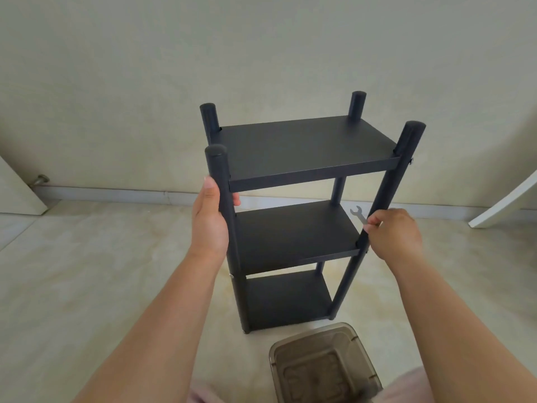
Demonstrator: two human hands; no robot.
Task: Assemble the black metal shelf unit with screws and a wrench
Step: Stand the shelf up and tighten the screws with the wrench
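Note:
The black metal shelf unit (302,152) stands upright on the floor with three shelves and round posts at its corners. My left hand (210,219) grips the near left post just below the top shelf. My right hand (395,234) pinches a small silver wrench (358,214) beside the near right post, at the height of the middle shelf. The wrench's open jaw points up and left. A silver screw head (411,161) shows on the near right post at the top shelf.
A translucent brown plastic bin (325,367) sits on the floor just in front of the shelf unit. A white panel (505,199) leans at the right, and a white door (14,187) with a floor stop stands at the left. The wall is close behind.

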